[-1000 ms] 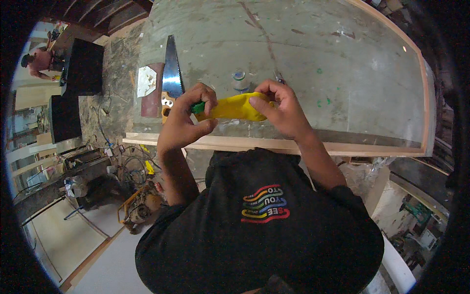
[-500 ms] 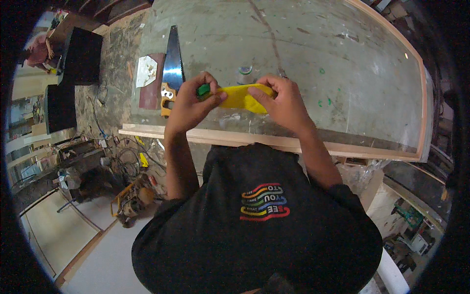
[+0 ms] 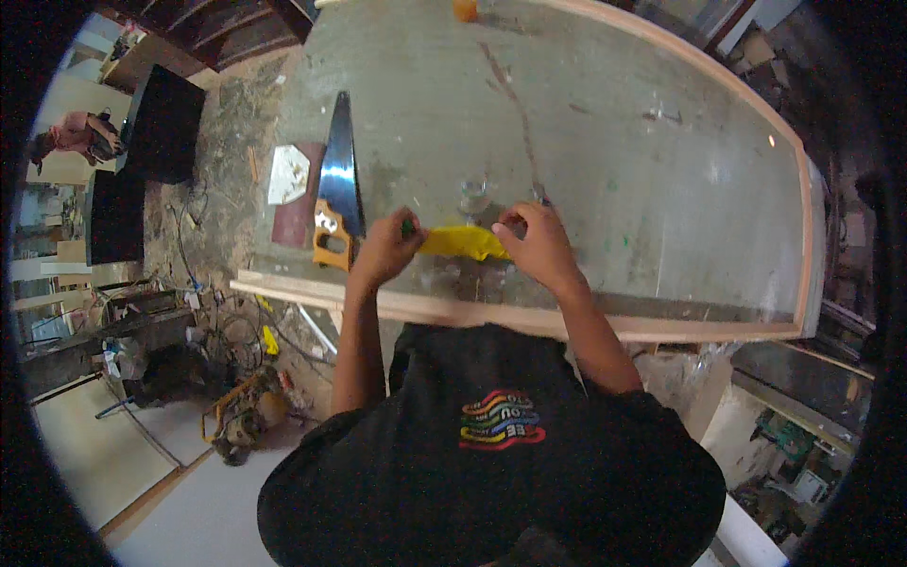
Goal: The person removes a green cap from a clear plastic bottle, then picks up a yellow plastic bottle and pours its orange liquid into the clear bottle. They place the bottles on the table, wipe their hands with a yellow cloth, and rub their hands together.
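Note:
My left hand [image 3: 385, 249] and my right hand [image 3: 542, 244] are closed on opposite ends of a yellow flexible strip [image 3: 458, 242], stretched between them over the near part of the workbench. Wrinkles show in the strip towards its right end; I cannot tell what it is made of. A small green thing [image 3: 408, 228] peeks out from the fingers of my left hand, mostly hidden. Just beyond the strip stands a clear, round object [image 3: 473, 193]. To the left of my left hand lies a handsaw [image 3: 339, 180] with a wooden handle.
A dark red board [image 3: 295, 219] with a white piece [image 3: 287, 174] on it lies left of the saw. Wooden edging [image 3: 472, 306] rims the bench [image 3: 661, 217]. An orange object [image 3: 465, 10] sits at the far edge. Another person [image 3: 77, 136] is at far left, by black boxes.
The whole view has shifted, so bench and saw appear lower and an orange object shows at the top. Both hands still grip the strip, which now looks narrower and more wrinkled.

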